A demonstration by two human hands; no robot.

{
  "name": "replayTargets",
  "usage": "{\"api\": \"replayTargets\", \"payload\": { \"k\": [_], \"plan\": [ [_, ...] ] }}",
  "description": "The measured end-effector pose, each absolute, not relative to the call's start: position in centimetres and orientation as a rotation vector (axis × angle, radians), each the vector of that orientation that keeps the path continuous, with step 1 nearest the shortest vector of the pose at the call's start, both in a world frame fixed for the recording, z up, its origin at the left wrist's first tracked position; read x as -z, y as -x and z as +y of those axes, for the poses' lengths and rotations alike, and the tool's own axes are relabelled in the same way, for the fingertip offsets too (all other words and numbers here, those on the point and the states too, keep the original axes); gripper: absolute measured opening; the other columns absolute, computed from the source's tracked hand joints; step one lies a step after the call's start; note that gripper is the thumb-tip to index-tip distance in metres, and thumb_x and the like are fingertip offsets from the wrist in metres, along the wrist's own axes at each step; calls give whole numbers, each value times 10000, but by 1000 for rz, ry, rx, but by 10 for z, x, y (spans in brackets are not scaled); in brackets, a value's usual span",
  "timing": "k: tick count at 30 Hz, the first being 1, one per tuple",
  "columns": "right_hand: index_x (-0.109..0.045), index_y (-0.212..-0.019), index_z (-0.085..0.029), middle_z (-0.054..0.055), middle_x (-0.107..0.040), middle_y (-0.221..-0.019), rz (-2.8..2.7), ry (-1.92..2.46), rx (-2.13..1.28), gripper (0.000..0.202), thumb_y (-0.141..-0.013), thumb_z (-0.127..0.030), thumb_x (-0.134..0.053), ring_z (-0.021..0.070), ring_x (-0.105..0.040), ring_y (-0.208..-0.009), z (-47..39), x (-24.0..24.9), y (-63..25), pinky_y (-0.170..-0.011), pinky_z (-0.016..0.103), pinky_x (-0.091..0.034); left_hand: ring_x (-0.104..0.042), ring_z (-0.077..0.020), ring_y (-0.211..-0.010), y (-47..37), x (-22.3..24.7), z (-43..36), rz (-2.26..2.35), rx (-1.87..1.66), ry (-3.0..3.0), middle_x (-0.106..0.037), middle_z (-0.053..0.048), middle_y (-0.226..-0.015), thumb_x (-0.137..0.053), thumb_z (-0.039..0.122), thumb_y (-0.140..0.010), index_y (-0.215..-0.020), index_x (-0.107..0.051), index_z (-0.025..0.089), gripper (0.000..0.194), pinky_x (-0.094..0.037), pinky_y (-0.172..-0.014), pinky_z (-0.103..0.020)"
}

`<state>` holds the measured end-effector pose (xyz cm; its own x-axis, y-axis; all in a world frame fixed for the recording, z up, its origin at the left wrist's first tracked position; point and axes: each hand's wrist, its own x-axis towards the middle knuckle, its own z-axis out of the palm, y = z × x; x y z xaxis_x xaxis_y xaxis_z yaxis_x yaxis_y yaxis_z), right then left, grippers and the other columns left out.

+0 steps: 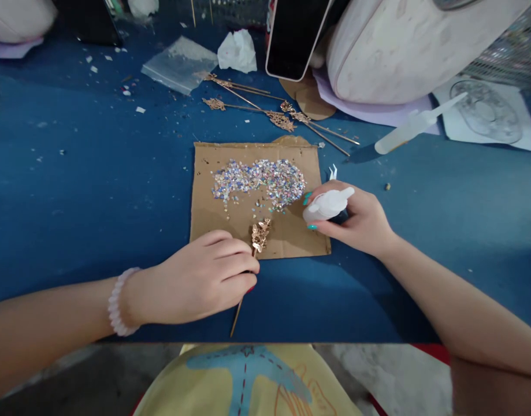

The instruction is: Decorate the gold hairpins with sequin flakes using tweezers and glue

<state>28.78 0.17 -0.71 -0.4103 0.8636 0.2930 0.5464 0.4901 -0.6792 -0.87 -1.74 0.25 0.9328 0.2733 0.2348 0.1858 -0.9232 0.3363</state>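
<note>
My left hand point(204, 277) is closed around the stem of a gold hair stick point(260, 236). Its ornate openwork head lies over the lower part of a cardboard sheet point(207, 216), and its thin end points toward the table's front edge. In my right hand point(358, 222) is a small white squeeze bottle point(326, 205), gripped between thumb and fingers beside the cardboard's right edge. Loose shiny multicoloured chips point(265, 179) are spread over the cardboard's upper half. Pale tweezer-like tips point(333, 172) show just behind my right hand; the rest of them is hidden.
Several more gold hair sticks point(252, 107) lie behind the cardboard. Around them are a clear plastic bag point(178, 63), crumpled tissue point(237, 52) and a phone point(296, 37). A translucent nozzle bottle point(401, 133) lies to the right, near a printed paper point(486, 110) and a large pale object point(390, 52).
</note>
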Motion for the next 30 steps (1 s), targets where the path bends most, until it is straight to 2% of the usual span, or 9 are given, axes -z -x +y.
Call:
{"api": "replayTargets", "payload": {
  "k": [9,17,20,24,27,30],
  "plan": [
    [-621,-1029,-208,67,-692,-963,-2146,1142,-626,307,-770,-350,-707,211,-653,-854,3,6,-288,-766,358,-520,-561,-176,-1000,8,-1,-16,320,-393,-2790,-684,7,-1035,-509,169,-933,-934,-638,177,129,-387,-857,-337],
    [-575,-1043,-251,74,-652,-1012,-1922,1290,-470,363,-736,-355,-738,256,-646,-908,4,10,-292,-806,421,-531,-578,-172,-992,12,-4,-15,344,-376,-2758,-676,-7,-1050,-518,182,-916,-979,-607,184,109,-393,-858,-336],
    [-537,-1040,-266,85,-626,-1049,-1786,1365,-388,366,-741,-356,-727,261,-629,-970,13,10,-301,-820,428,-540,-579,-178,-881,12,-5,-16,516,-407,-2790,-660,-22,-996,-553,255,-900,-956,-570,187,90,-389,-775,-342],
    [-509,-1025,-235,69,-612,-1005,-1660,1429,-254,358,-732,-289,-708,223,-622,-913,27,12,-318,-785,396,-551,-550,-201,-815,10,-5,-16,622,-359,-2838,-616,-55,-930,-562,351,-884,-902,-505,166,194,-377,-702,-346],
    [-505,-1069,-243,69,-622,-1015,-1634,1538,-189,336,-766,-227,-648,197,-627,-873,35,18,-330,-765,357,-550,-553,-208,-831,8,-5,-16,618,-320,-2852,-607,-52,-943,-540,274,-871,-915,-493,169,123,-384,-716,-358],
    [-511,-1084,-225,60,-631,-991,-1661,1615,-156,384,-727,-183,-645,206,-639,-862,38,23,-334,-746,366,-549,-559,-212,-844,9,-5,-15,650,-309,-2857,-605,-53,-947,-510,185,-834,-912,-496,167,81,-389,-716,-365]
  ]
}}
